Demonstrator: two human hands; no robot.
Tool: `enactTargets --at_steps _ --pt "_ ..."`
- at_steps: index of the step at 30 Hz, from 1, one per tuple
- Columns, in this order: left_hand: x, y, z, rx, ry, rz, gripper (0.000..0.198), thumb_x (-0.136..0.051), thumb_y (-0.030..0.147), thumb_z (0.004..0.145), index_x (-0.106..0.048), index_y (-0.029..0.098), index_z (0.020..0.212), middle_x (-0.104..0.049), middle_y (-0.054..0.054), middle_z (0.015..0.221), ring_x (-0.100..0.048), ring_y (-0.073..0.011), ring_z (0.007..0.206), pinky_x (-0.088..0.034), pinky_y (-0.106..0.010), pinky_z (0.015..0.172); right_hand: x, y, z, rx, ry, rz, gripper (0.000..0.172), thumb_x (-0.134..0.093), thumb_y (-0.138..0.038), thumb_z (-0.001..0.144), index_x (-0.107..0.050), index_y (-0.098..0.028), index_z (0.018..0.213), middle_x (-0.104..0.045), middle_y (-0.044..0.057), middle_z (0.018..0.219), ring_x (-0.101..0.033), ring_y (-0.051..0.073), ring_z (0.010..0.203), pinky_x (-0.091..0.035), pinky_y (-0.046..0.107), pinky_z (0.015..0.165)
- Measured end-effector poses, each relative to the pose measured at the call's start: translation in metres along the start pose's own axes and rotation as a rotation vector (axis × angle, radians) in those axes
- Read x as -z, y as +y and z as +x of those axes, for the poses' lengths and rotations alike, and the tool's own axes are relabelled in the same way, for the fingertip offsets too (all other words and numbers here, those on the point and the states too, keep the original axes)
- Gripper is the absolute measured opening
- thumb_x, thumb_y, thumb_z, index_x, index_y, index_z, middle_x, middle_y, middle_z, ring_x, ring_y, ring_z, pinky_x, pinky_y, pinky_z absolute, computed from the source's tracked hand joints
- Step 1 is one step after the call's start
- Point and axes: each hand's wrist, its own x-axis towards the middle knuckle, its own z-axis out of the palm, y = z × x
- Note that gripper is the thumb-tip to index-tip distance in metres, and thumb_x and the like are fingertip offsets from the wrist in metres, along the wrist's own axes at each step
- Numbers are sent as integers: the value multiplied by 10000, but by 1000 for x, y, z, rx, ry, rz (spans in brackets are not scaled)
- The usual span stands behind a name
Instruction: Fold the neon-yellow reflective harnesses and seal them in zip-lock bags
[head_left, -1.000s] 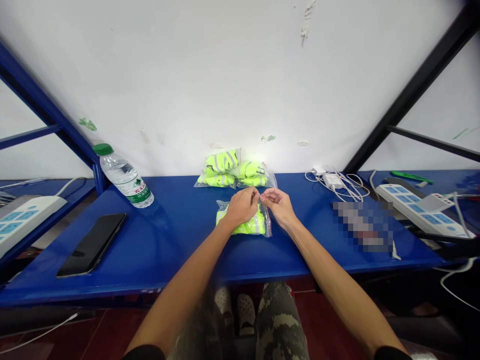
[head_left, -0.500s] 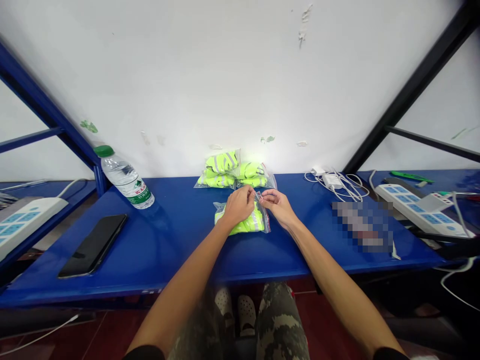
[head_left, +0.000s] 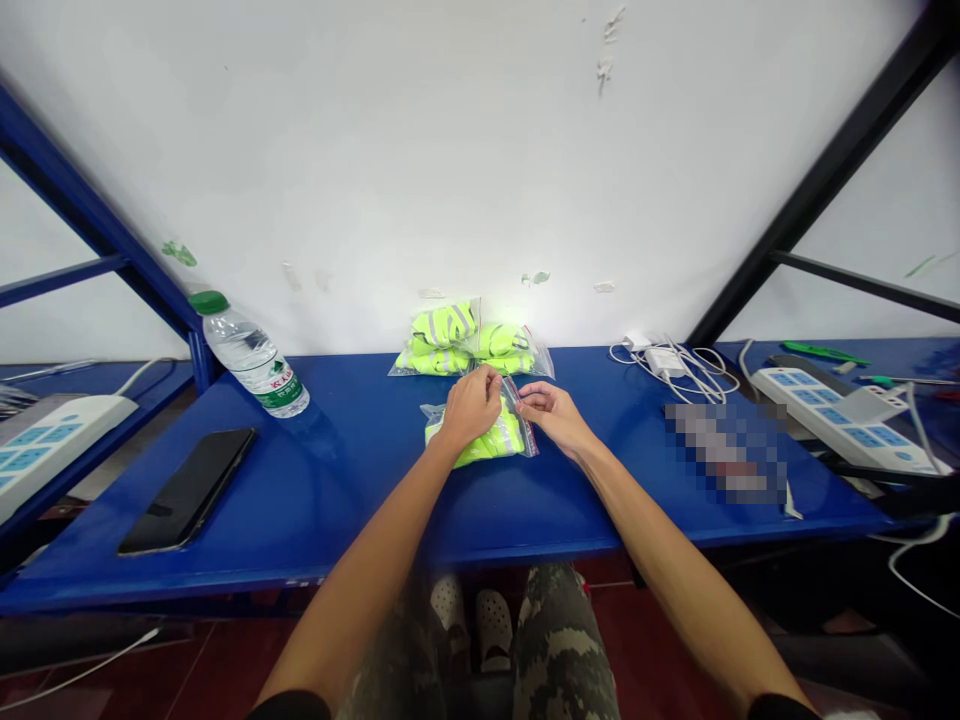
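The left hand (head_left: 471, 408) is being closed in a narrow grip, with its fingers curled over the top of a clear zip bag (head_left: 480, 448). The bag's red-lined seal (head_left: 519, 418) is being pinched narrowly by the right hand (head_left: 547, 415), between thumb and fingertips. One folded neon-yellow vest (head_left: 472, 445) with grey reflective stripes is being held inside the bag, which is lying on the blue metal worktop (head_left: 337, 490) at lower centre, under both hands.

Two more bagged vests (head_left: 471, 345) are being kept just behind it, overlapping, against the white wall (head_left: 480, 150). At left, one plastic water bottle (head_left: 253, 365) with a green cap is lying tilted, near one black phone (head_left: 187, 490) and one white power strip (head_left: 45, 450). At right, a second power strip (head_left: 840, 420) and one white charger (head_left: 664, 362) with looped cables are being shown beside a pixelated patch (head_left: 724, 450).
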Motion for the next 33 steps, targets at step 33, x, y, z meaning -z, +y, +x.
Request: enactTargets --at_steps 33 --pt "7 -13 5 99 101 16 196 -405 280 952 -581 195 949 -692 -57 919 -631 -197 823 -446 -310 745 -3 -3 -6 -59 -145 -35 430 -800 -353 616 -603 -201 966 -640 -31 670 -543 104 547 -431 239 511"
